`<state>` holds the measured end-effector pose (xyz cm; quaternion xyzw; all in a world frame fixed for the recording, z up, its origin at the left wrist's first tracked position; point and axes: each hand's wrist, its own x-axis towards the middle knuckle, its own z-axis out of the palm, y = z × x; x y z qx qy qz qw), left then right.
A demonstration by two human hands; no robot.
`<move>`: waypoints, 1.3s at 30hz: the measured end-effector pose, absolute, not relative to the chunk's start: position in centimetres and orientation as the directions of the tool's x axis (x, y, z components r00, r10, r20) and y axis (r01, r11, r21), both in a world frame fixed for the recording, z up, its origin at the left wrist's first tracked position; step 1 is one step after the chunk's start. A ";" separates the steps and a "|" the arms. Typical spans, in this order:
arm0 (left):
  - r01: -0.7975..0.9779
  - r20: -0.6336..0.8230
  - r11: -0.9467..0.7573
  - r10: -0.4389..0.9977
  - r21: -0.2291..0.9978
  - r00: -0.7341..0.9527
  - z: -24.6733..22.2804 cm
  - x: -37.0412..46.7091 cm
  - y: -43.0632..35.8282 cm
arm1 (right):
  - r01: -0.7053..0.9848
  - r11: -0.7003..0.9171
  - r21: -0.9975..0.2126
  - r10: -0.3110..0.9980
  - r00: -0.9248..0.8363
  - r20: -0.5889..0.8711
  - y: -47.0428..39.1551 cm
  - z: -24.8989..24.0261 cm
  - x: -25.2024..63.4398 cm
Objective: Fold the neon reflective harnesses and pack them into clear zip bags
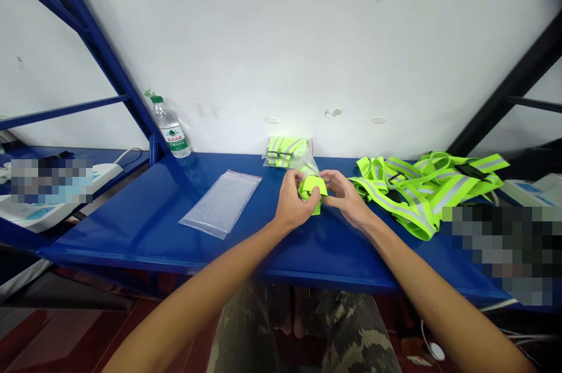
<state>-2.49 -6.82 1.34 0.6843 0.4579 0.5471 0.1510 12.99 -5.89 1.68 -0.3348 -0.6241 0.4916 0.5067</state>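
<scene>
A folded neon-yellow reflective vest [312, 187] made of straps is between my hands, just above the table. My left hand [293, 202] grips its left side, the thumb laid across the front. At its right edge, my right hand [345, 197] holds it with curled fingers and thumb. Behind them, clear plastic bags [302, 156] hold folded reflective vests with grey stripes; the bags partly overlap in view. To the right lies a loose heap of reflective vests [421, 185] with black buckles. Flat clear zip bags [223, 203] lie left of my hands.
The blue table [144, 226] stands against a white wall [263, 39]. A water bottle [170, 127] with a green cap leans at the back left. Blue metal posts [100, 51] rise at the left, a dark post [492, 92] at the right. Blurred patches hide items at both sides.
</scene>
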 end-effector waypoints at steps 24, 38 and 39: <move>0.568 0.645 -0.501 0.761 0.653 -0.070 1.2 -2.7 -6.1 | 0.453 0.649 -0.612 0.743 -0.204 0.637 -6.1 1.5 12.7; 0.426 0.587 -0.519 0.809 0.741 -0.034 1.8 -3.2 -6.1 | 0.024 0.334 -0.942 0.942 -0.027 0.334 -5.6 0.4 11.5; 0.353 0.542 -0.507 0.840 0.786 0.001 1.8 -3.2 -6.1 | -0.016 0.297 -0.955 0.955 0.010 0.297 -5.5 0.5 11.7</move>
